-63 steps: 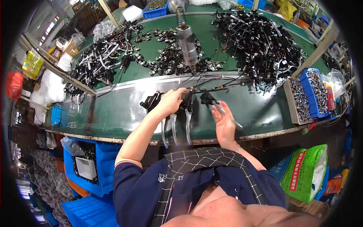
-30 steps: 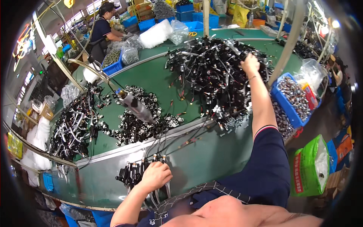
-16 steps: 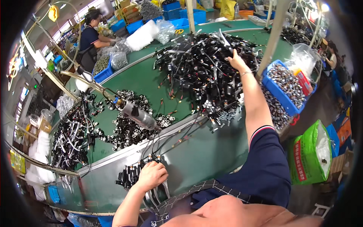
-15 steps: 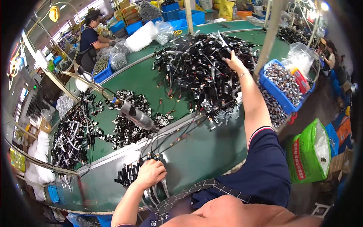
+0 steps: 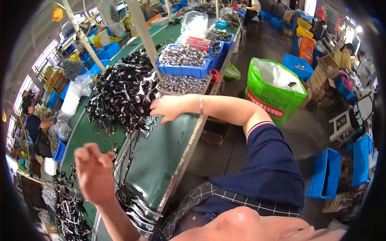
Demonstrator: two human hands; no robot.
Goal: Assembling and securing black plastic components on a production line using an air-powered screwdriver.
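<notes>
My right hand (image 5: 168, 108) reaches to the near right edge of a big heap of black brake levers with wires (image 5: 120, 90). Its fingers are spread, with a small pile of silver screws (image 5: 150, 123) just under the fingertips. Raised over the left part of the green bench is my left hand (image 5: 95, 172), fingers loosely bent and apart, nothing visible in them. A hanging power screwdriver (image 5: 71, 192) shows partly behind its wrist. Several brake levers with curved silver blades (image 5: 141, 213) lie in a row near the bench edge, beside my left forearm.
Beyond my right hand, a blue bin of small metal parts (image 5: 185, 71) stands over a tray of similar parts (image 5: 183, 85). A metal post (image 5: 144, 36) rises beside them. On the floor stand a green sack (image 5: 273, 94) and blue crates (image 5: 324, 172). A co-worker (image 5: 34, 120) sits far left.
The view has swung to the right. My left hand has let go of the bunch of brake levers and lifted. My right hand has drawn back from the heap's far side to its near edge.
</notes>
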